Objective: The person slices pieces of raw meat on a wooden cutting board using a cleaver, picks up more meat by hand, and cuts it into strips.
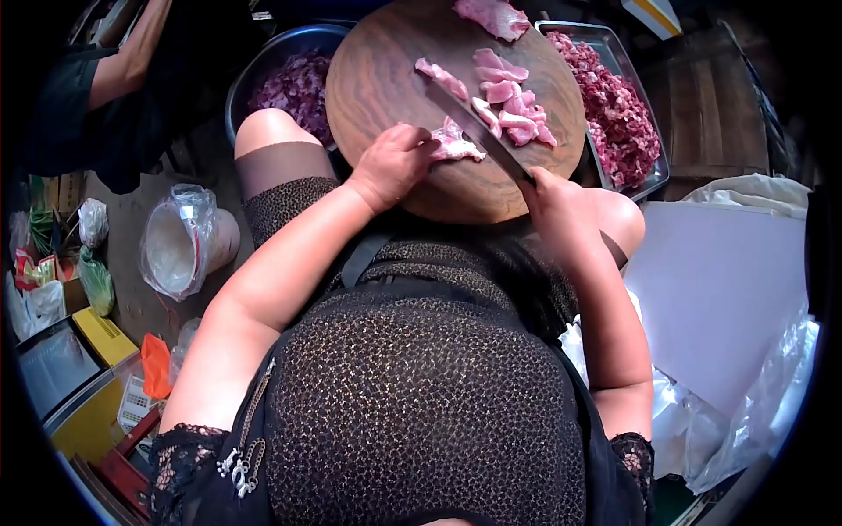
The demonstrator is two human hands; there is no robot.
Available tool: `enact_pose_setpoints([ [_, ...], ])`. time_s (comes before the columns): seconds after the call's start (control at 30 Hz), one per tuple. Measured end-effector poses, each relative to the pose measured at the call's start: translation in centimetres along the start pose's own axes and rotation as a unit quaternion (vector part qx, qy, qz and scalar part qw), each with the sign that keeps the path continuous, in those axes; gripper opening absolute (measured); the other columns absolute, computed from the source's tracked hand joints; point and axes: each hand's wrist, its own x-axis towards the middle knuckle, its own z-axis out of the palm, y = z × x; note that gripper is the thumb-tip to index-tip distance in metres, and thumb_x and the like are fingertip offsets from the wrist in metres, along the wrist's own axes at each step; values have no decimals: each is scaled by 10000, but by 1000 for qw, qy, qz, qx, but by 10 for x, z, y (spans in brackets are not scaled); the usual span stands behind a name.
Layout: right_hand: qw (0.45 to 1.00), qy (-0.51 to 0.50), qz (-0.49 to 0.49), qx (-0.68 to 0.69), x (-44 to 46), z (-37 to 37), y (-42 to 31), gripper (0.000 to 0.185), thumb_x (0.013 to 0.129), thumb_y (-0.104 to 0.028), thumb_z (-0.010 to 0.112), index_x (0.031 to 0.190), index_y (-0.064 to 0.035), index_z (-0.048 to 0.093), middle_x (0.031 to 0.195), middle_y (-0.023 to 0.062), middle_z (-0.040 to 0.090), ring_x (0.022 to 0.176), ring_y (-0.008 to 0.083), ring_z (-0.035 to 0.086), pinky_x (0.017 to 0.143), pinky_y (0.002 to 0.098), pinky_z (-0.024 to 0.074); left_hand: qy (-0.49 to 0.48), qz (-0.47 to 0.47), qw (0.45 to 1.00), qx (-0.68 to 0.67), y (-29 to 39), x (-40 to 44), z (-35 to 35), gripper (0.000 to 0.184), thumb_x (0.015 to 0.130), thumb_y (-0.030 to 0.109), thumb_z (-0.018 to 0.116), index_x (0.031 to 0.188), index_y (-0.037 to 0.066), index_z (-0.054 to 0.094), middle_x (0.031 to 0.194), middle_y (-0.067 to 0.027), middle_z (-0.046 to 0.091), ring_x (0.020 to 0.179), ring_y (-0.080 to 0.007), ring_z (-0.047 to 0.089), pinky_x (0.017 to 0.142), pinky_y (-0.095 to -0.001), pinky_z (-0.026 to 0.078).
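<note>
A round wooden board lies in front of my knees. My left hand is closed on the near end of a pale pink meat piece at the board's lower middle. In my right hand is the handle of a long knife, whose blade slants up and left across the board, between that piece and the cut meat. Several cut meat slices lie right of the blade, and a strip is by its tip. A larger meat slab rests at the board's far edge.
A blue basin of meat stands left of the board, a metal tray of chopped meat right of it. A bag-lined white bucket is on the floor at left. Another person's arm shows at upper left. A pale sheet lies at right.
</note>
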Motion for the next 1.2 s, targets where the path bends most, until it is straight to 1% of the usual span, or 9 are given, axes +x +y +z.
enact_pose_setpoints([
  [0.1, 992, 41, -107, -60, 26, 13, 11, 211, 936, -233, 566, 833, -49, 578, 733, 151, 662, 725, 354, 674, 618, 469, 530, -74, -48, 993, 80, 12, 5, 19, 279, 792, 125, 675, 1070, 118, 687, 1108, -84, 599, 1026, -323, 556, 916, -431, 469],
  [0.2, 975, -67, -139, -160, 47, 19, 16, 103, 874, -151, 567, 834, -60, 596, 711, 116, 671, 688, 314, 691, 571, 438, 544, -7, 18, 999, 35, 13, 12, 20, 320, 771, 100, 660, 1077, 183, 701, 1160, -86, 581, 1104, -329, 528, 944, -442, 458],
  [0.4, 977, -65, -188, -75, 87, 39, -24, 113, 848, -123, 573, 840, -32, 640, 727, 143, 679, 714, 315, 697, 590, 442, 550, -57, -51, 997, 15, 16, 3, 33, 385, 739, 133, 639, 1114, 204, 688, 1196, -84, 563, 1161, -332, 507, 1023, -476, 404],
  [0.57, 984, -124, -111, -65, 125, 47, -67, 166, 874, -191, 614, 939, -56, 684, 839, 157, 706, 808, 333, 702, 699, 453, 557, -169, -158, 973, 7, 21, 15, 36, 264, 783, 168, 630, 1042, 165, 683, 1192, -103, 575, 1111, -325, 531, 983, -469, 425],
  [0.67, 975, -146, -139, -93, 112, 36, -46, 209, 882, -244, 621, 948, -56, 682, 855, 166, 705, 834, 348, 696, 710, 469, 551, -105, -58, 990, 69, 20, 4, 30, 229, 810, 210, 631, 1030, 203, 695, 1156, -71, 582, 1066, -309, 545, 954, -445, 446],
  [0.77, 989, -97, -104, -50, 87, 9, -1, 266, 916, -307, 602, 970, -59, 680, 858, 176, 698, 842, 358, 685, 730, 468, 539, -75, -55, 995, 22, 20, 6, 18, 282, 797, 186, 645, 1063, 257, 705, 1125, -42, 580, 1060, -286, 549, 940, -416, 461],
  [0.93, 998, -30, 44, -16, 37, -3, 27, 273, 932, -289, 585, 981, -27, 648, 850, 211, 683, 835, 397, 668, 734, 506, 519, -72, -128, 974, -172, 12, 11, 3, 636, 770, 123, 726, 1357, 55, 492, 1231, -161, 559, 1142, -327, 550, 966, -383, 471],
  [1.03, 998, -33, 21, 52, 6, -9, 18, 280, 945, -284, 577, 925, -8, 618, 827, 232, 669, 817, 427, 649, 717, 525, 506, 45, -108, 992, -44, 3, 7, -9, 381, 787, 49, 695, 1165, 39, 648, 1141, -148, 611, 1077, -295, 595, 933, -350, 489],
  [1.2, 998, -52, -33, 23, -1, 9, 0, 245, 943, -249, 563, 864, -19, 589, 781, 222, 661, 789, 408, 658, 683, 509, 517, -74, -31, 996, -31, -5, -1, 3, 237, 772, 78, 714, 1009, 73, 710, 977, -100, 633, 904, -315, 625, 792, -395, 534],
])
